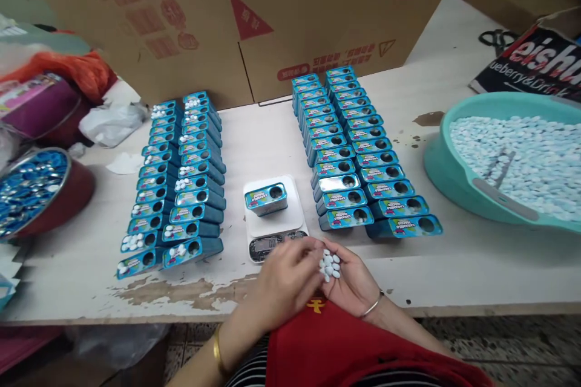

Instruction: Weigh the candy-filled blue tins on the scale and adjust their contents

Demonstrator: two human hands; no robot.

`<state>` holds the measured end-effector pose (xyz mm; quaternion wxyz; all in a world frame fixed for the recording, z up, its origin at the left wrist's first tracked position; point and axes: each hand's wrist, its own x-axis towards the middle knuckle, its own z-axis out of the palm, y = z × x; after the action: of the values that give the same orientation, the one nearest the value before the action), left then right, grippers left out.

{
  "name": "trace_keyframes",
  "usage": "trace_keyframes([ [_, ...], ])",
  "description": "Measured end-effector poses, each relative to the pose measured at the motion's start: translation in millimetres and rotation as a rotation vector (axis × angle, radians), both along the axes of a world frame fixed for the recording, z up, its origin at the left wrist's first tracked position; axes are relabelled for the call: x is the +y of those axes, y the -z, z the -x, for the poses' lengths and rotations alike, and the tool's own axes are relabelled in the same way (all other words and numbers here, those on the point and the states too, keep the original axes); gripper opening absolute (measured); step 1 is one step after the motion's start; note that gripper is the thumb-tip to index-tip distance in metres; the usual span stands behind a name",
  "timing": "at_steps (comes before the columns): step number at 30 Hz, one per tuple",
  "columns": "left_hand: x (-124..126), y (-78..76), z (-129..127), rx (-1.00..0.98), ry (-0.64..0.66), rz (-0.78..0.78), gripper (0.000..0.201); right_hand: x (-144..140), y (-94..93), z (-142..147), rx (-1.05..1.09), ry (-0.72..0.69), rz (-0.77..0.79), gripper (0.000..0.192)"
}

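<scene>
My right hand [353,281] is cupped palm up and holds a small heap of white candies [329,265]. My left hand [288,272] reaches over that palm with its fingers curled in by the candies; whatever is between its fingertips is hidden. Just beyond the hands stands a white digital scale [272,231], its display partly covered by my left hand. On the scale's plate sits one blue candy tin [265,198] with a round dark hole in its top.
Rows of blue tins [195,213] stand on the left, several with candies on top, and more tins [345,216] on the right. A turquoise basin [436,160] of candies holds a scoop. A red bowl [77,184] lies left, a cardboard box [204,6] behind.
</scene>
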<state>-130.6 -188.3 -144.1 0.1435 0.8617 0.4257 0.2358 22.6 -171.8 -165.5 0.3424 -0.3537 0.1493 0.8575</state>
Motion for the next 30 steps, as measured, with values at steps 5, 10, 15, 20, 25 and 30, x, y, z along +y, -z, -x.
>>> trace_keyframes([
  [5,-18,19.7,-32,0.130,0.093,0.039,0.014,-11,0.7,-9,-0.004,-0.007,0.007,0.036],
  [10,-22,25.6,-36,0.162,0.100,0.042,0.017,-19,3.3,-13,0.027,-0.015,-0.023,0.027],
  [15,-24,17.3,-37,0.196,-0.022,0.187,0.018,-21,7.6,-14,0.018,0.008,-0.062,0.017],
  [20,-22,10.2,-35,0.195,0.007,0.201,0.012,-22,8.4,-13,0.009,0.011,-0.060,0.016],
  [25,-11,3.3,-28,0.162,0.001,0.199,0.017,-15,4.7,-5,0.061,0.002,-0.140,0.015],
  [30,8,-9.4,-13,-0.024,-0.008,0.184,0.008,2,-9.9,11,0.100,0.115,-0.170,0.021],
])
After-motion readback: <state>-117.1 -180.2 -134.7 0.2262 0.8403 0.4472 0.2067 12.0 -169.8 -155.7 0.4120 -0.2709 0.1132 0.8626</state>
